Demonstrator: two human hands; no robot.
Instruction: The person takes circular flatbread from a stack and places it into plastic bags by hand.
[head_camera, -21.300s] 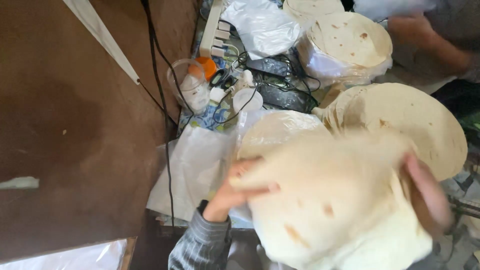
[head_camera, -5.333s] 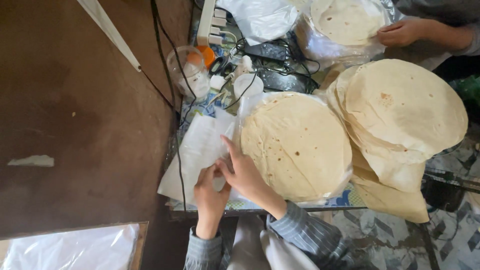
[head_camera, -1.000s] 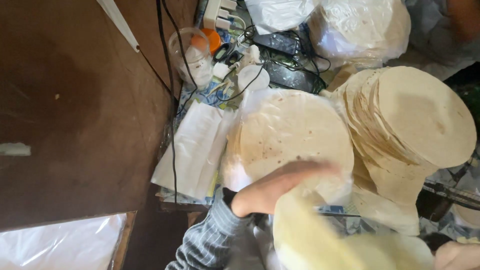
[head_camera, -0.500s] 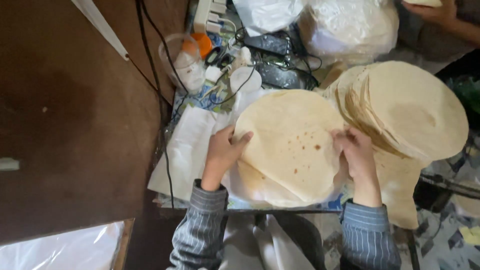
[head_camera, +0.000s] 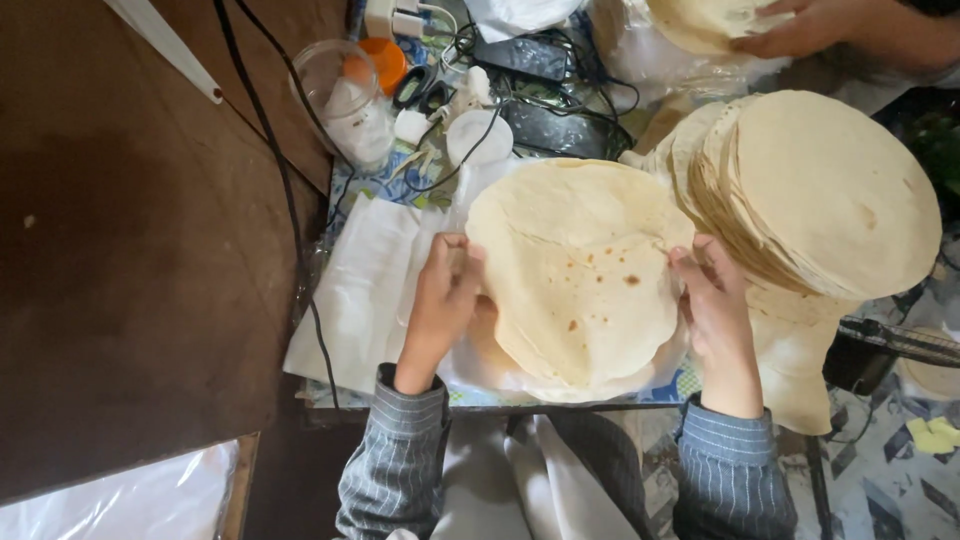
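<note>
My left hand (head_camera: 442, 296) grips the left edge of a small stack of round pale flatbreads (head_camera: 580, 270) with brown spots, lying on a clear plastic bag on the small table. My right hand (head_camera: 712, 300) holds the right edge of the same stack. A taller pile of flatbreads (head_camera: 830, 190) stands just to the right, touching the stack I hold. Both my sleeves are grey striped.
White plastic bags (head_camera: 365, 285) lie left of the stack. Behind are a clear jar with an orange lid (head_camera: 352, 95), black cables and chargers (head_camera: 540, 80). Another person's hand (head_camera: 800, 25) holds flatbreads in a bag at the top right. A brown wooden surface (head_camera: 130, 250) fills the left.
The flatbread stack has been set down flat on the bag, and both my hands have settled on its left and right edges. The view has shifted slightly.
</note>
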